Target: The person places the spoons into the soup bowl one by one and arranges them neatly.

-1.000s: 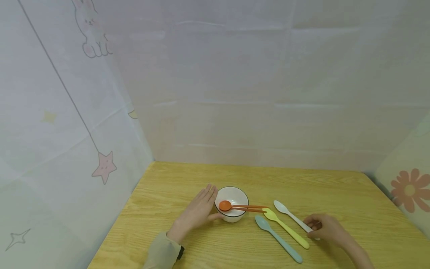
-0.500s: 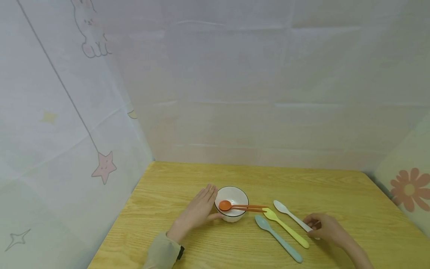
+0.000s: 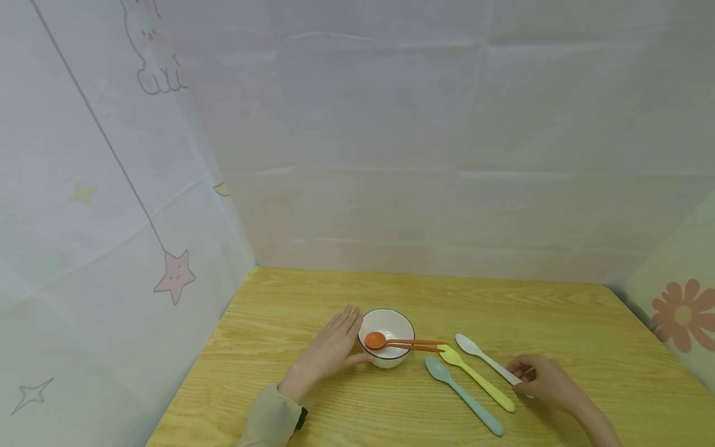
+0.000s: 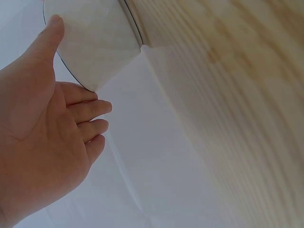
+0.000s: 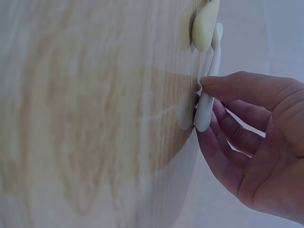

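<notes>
My left hand rests against the left side of a white bowl with a dark rim. Its fingers are fairly straight, the thumb apart from them on the near side; the left wrist view has the thumb on the bowl too. An orange spoon lies in the bowl, its handle over the right rim beside a second thin orange handle. Farther right, my right hand pinches the handle end of a white spoon. The right wrist view has thumb and fingers on the white spoon, which lies along the table.
A yellow spoon and a light blue spoon lie slanted between the bowl and my right hand. The yellow spoon's head is by the orange handles' tips. Printed cloth hangs behind the wooden table and at both sides.
</notes>
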Available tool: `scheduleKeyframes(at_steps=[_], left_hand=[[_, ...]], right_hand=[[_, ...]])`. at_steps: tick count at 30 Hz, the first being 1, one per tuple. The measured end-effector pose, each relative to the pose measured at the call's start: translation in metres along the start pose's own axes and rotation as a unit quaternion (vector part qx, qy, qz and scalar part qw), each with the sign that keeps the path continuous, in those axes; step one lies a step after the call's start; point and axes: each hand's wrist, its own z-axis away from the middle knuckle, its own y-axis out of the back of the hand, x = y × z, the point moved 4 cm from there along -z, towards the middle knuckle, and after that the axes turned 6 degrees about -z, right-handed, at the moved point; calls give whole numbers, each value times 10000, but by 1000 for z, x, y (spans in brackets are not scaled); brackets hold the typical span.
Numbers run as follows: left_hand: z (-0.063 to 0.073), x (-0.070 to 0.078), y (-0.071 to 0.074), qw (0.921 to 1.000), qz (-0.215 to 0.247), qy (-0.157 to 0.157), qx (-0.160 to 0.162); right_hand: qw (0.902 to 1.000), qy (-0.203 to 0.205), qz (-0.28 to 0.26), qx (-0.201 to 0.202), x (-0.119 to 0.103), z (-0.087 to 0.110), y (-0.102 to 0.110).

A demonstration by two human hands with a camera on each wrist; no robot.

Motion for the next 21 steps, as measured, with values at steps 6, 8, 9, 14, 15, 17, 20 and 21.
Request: scheduleKeyframes(at_steps=[6,8,9,14,15,17,20,21], left_hand=[[-1,0,-1,10000,-20,25,3],[0,0,0,10000,-20,8,37],[0,0,0,10000,-19,-1,46],[1,0,1,9999,-17,-62,94],[1,0,1,9999,-13,-70,97],[1,0,1,9999,-17,-69,85],[1,0,1,10000,4,-52,56],[0,0,1,10000,11,-45,46]], right_hand=[[10000,-23,-9,-2,-1,0,0],[10000,-33,-20,16,-1,0,0],[10000,-34,-19,25,-2,0,0],[10000,-22,-17,61,-4,2,2],[10000,-18,-12,63,-4,2,3],[10000,-24,0,82,-5,3,5],[9999,-67,-3,109,-5,3,7],[9999,-100,-24,113,-5,3,8]])
